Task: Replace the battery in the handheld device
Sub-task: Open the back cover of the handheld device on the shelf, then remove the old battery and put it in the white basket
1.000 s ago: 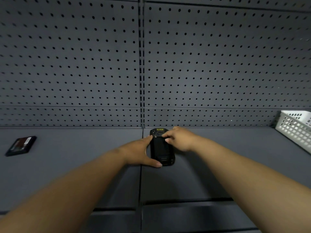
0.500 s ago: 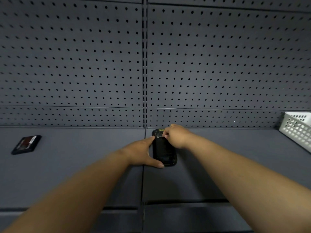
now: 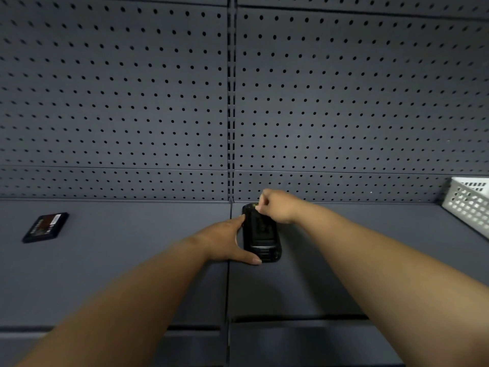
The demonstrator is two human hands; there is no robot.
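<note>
Shelf: dark grey metal, seam down the middle
Left hand: thumb and forefinger clasp the handheld device, which lies flat mid-shelf
Right hand: fingers curled, pinching the device's far end; lifted since a second ago
Battery: far left, label unreadable
Basket: white, right edge
Pegboard: grey, behind

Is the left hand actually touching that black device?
Touching. The head view shows the left hand bracing the handheld device, thumb and forefinger against its edge, no gap.

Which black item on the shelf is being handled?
The device at centre: the left hand braces its side, the right hand pinches its far end. The pack far left lies alone.
</note>
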